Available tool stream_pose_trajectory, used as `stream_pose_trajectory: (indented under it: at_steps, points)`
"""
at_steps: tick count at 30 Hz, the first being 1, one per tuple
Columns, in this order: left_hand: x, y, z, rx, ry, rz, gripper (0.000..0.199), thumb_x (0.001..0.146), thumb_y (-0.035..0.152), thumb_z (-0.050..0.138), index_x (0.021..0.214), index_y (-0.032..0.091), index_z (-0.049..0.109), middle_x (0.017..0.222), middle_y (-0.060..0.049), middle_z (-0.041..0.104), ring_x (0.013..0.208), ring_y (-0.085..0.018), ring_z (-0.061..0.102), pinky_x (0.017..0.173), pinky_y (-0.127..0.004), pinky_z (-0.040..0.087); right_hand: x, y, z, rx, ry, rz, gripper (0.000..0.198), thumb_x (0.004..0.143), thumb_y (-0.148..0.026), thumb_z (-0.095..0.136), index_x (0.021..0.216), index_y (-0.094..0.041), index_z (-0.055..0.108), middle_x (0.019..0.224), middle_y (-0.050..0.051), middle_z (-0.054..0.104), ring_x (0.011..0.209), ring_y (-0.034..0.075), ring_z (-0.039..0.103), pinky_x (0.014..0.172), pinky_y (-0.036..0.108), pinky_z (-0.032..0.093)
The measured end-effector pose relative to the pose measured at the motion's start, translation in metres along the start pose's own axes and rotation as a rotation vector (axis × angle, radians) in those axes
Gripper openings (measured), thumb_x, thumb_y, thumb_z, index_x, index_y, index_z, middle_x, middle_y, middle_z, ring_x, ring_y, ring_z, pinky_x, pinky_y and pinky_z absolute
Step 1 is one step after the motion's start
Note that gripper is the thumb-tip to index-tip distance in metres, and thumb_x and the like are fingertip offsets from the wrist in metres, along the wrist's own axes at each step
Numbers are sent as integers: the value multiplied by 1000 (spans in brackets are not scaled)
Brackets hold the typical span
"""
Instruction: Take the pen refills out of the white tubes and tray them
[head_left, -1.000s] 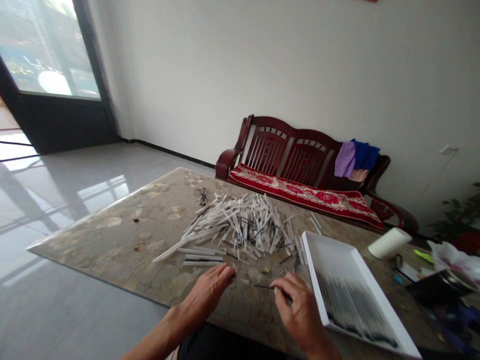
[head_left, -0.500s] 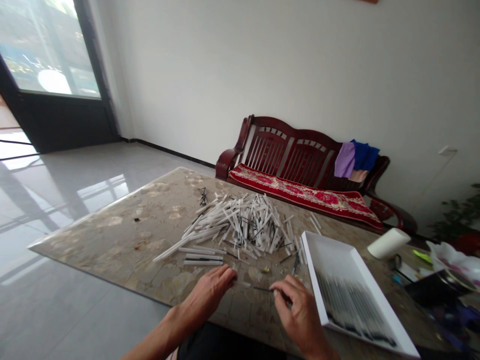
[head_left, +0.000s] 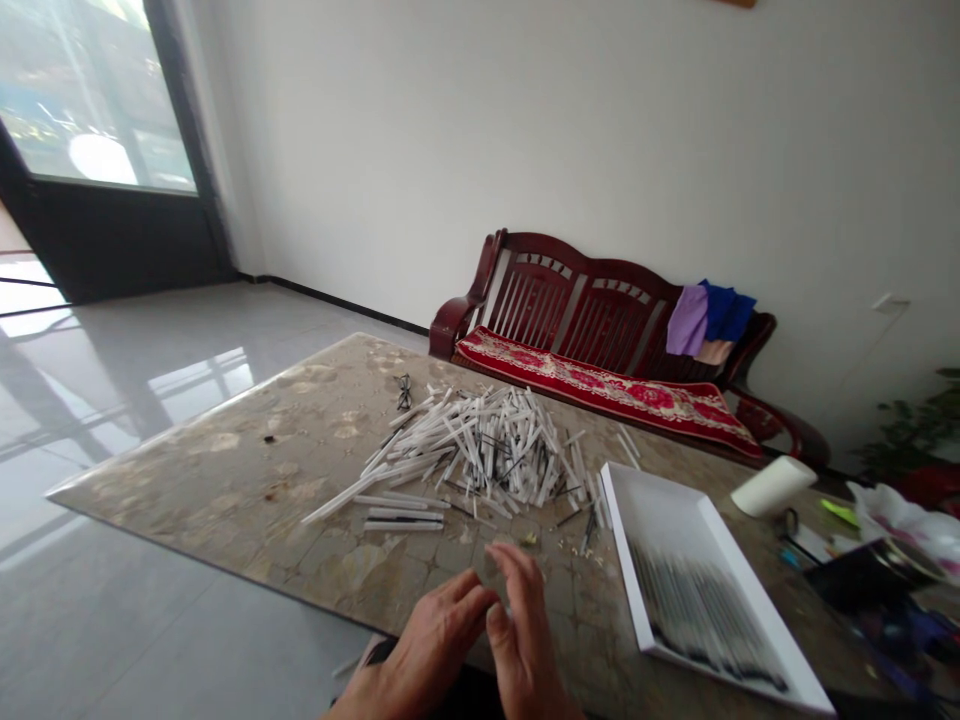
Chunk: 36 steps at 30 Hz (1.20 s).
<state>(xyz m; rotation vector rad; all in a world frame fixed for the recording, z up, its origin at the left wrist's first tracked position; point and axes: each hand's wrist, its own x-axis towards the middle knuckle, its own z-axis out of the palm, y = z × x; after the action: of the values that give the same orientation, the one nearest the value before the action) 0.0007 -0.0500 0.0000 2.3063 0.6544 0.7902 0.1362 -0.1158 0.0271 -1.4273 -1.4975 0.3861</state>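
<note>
My left hand (head_left: 444, 632) is over the table's front edge, its fingers curled together round something hidden from view. Touching or nearly touching it, my right hand (head_left: 523, 640) has its fingers stretched out and its thumb apart; nothing shows in it. Beyond the hands lies a large heap of thin white translucent tubes (head_left: 510, 440), mixed with thin dark sticks. A few tubes (head_left: 405, 518) lie side by side in front of the heap. To the right, a shallow white box (head_left: 626, 560) holds a row of thin grey sticks with dark ends (head_left: 701, 610).
All this is on a brown patterned table (head_left: 225, 480). On its right are a white roll (head_left: 772, 487), a dark cup (head_left: 862, 575) and a plastic bag (head_left: 911, 525). Glasses (head_left: 404, 392) lie behind the heap. A red wooden bench (head_left: 600, 310) stands beyond the table.
My hands, apart before with a translucent piece at the left and a thin dark stick in the right, have come together nearer my body. Both pieces are now out of sight.
</note>
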Motion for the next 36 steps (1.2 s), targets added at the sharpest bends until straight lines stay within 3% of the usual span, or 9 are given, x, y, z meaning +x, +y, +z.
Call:
stream_pose_trajectory:
  at_steps: [4, 8, 10, 13, 15, 18, 22, 28, 36]
  points:
    - [-4, -5, 0, 112, 1, -55, 24, 101, 24, 45, 85, 21, 63, 81, 0, 62, 68, -13, 61, 61, -20, 45, 4, -1, 11, 376, -23, 200, 61, 93, -70, 37, 136, -30, 56, 145, 6, 51, 139, 27, 40, 117, 47, 29]
    - [-8, -13, -9, 161, 15, -102, 24, 101, 25, 43, 90, 23, 64, 83, -1, 66, 72, -15, 66, 66, -20, 48, 19, 10, 5, 701, -68, 422, 69, 92, -75, 30, 131, -27, 61, 141, 7, 57, 135, 26, 46, 111, 45, 37]
    - [-10, -18, -15, 200, 27, -154, 23, 101, 25, 43, 91, 24, 65, 83, -1, 68, 74, -16, 67, 67, -21, 49, 34, 24, 2, 551, -26, 432, 57, 92, -66, 43, 123, -24, 66, 131, 10, 64, 124, 27, 55, 103, 44, 45]
    - [-10, -25, -25, 273, 23, -262, 21, 99, 22, 45, 92, 24, 65, 85, -1, 69, 79, -18, 69, 71, -24, 50, 70, 46, 1, 31, 6, 235, 33, 89, -36, 58, 116, -21, 68, 120, 10, 69, 115, 26, 60, 100, 42, 46]
    - [-7, -29, -30, 316, -3, -313, 20, 99, 21, 47, 92, 24, 65, 87, -2, 70, 82, -19, 69, 73, -26, 50, 99, 56, 5, -334, -36, 89, 33, 87, -20, 52, 117, -20, 67, 119, 9, 69, 116, 23, 58, 103, 39, 43]
    - [-3, -32, -34, 378, -29, -330, 19, 99, 20, 48, 92, 23, 65, 87, -2, 70, 83, -20, 69, 74, -27, 50, 135, 61, 15, -695, -136, 28, 39, 85, -9, 50, 120, -18, 66, 124, 11, 67, 120, 25, 54, 104, 40, 41]
    - [-2, -38, -28, 443, -30, -307, 17, 97, 19, 51, 88, 23, 64, 84, -1, 70, 81, -20, 68, 71, -26, 48, 149, 63, 35, -779, -158, 58, 41, 85, -7, 51, 123, -13, 65, 128, 16, 65, 121, 32, 52, 99, 47, 41]
    - [-4, -42, -20, 481, -34, -287, 14, 96, 18, 56, 86, 24, 64, 82, -1, 69, 77, -20, 66, 68, -27, 45, 131, 63, 52, -776, -222, -23, 46, 90, -14, 52, 136, -16, 55, 129, 10, 65, 120, 25, 52, 103, 37, 39]
    - [7, -37, -29, 459, -55, -306, 14, 97, 21, 54, 87, 24, 64, 83, -1, 69, 78, -19, 66, 68, -26, 44, 114, 81, 1, -851, -208, -60, 49, 86, -13, 56, 134, -23, 57, 127, 9, 66, 121, 28, 52, 99, 44, 39]
